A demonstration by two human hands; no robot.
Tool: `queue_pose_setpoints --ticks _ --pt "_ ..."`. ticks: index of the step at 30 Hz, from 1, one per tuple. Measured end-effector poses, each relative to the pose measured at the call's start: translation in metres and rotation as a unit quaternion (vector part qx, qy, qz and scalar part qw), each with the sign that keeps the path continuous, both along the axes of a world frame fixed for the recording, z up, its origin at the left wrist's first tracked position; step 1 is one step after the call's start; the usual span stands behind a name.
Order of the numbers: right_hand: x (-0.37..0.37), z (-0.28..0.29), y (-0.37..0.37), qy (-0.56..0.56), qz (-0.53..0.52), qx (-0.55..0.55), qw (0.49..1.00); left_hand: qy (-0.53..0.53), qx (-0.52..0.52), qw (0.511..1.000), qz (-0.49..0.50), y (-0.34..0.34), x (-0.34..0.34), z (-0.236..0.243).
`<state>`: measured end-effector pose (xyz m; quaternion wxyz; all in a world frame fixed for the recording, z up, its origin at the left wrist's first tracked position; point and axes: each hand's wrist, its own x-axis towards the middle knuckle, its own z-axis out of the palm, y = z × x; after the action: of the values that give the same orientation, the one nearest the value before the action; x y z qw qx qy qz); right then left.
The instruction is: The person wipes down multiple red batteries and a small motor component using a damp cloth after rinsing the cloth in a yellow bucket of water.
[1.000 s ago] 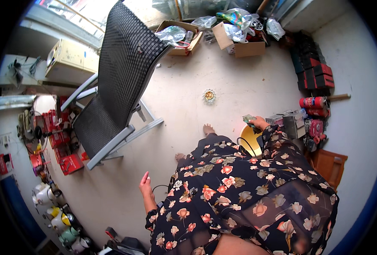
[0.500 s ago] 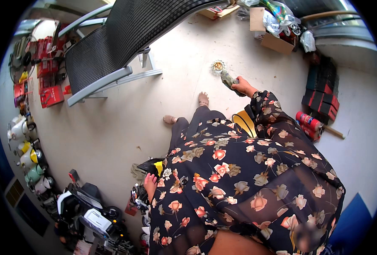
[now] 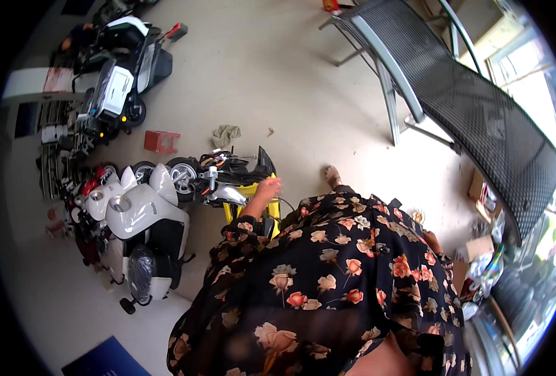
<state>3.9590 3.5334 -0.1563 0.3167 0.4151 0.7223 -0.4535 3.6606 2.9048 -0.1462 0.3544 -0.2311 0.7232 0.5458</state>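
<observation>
My left hand [image 3: 267, 188] is held out at my left side, fingers loosely stretched with nothing seen in them. Below or beside it, from this view, stands a yellow and black frame-like object [image 3: 248, 189]; whether the hand touches it I cannot tell. My right hand [image 3: 433, 240] shows only in part past my flowered black blouse, its fingers hidden. Just beyond it is a round clear item with brownish bits inside [image 3: 418, 216]. The grey-green thing that was in the right hand is out of sight.
A black mesh lounge chair [image 3: 472, 94] stands at the right. White scooters [image 3: 146, 210] line the left, with a white and black one [image 3: 115, 88] farther off. A red stool [image 3: 161, 141] and a crumpled cloth [image 3: 226, 136] are on the floor. Bags and boxes [image 3: 478, 266] lie at right.
My view has turned left, so the lounge chair now stands at right and the scooters are nearer. My left arm has come forward; my right hand has become mostly hidden behind my blouse.
</observation>
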Motion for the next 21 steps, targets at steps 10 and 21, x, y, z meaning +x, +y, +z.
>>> queue_pose_setpoints --ticks 10,21 --pt "-0.246 0.069 -0.038 0.076 0.053 0.063 0.994 0.147 -0.085 0.985 -0.015 -0.019 0.002 0.038" --pt "-0.437 0.079 -0.068 0.027 0.246 0.067 0.967 0.080 -0.011 0.991 0.103 -0.012 -0.006 0.054"
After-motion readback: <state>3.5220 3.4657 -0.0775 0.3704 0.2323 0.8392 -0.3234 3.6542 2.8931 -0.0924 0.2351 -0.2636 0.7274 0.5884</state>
